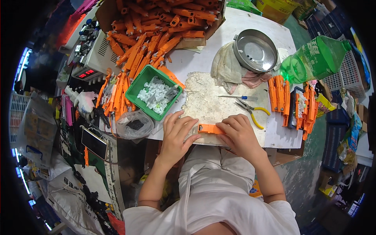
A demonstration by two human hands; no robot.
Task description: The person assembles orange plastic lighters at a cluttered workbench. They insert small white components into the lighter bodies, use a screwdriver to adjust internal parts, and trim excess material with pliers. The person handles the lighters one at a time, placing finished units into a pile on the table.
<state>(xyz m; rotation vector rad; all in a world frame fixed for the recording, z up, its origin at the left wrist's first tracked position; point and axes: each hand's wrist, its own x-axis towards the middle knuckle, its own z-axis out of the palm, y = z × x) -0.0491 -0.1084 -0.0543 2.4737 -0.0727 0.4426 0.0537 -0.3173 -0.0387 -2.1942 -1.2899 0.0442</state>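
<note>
1. A flat, oblong orange plastic casing lies at the lower middle of the frame, on the near edge of a scuffed, whitish work board.
2. The left hand sits just left of the casing, fingers spread and bent over the board, with its thumb touching the casing's left end; it steadies the piece rather than wrapping around it.
3. The right hand lies over the casing's right end, fingers curled down on it, gripping that end against the board.
4. Above the left hand, at centre left, stands a green rectangular plastic tray filled with small white plastic parts.
5. A crumpled clear plastic bag rests at the table edge, left of the left hand.
6. Above the right hand lie yellow-handled pliers and, just beyond them, a thin screwdriver with a blue handle.
7. A round, shallow steel bowl rests on a greyish crumpled cloth in the upper middle.
8. A large heap of orange casings fills a cardboard box at the top of the frame and spills toward the tray.
9. More orange casings stand in rows at the right, beside a green plastic bottle lying tilted at the upper right.
</note>
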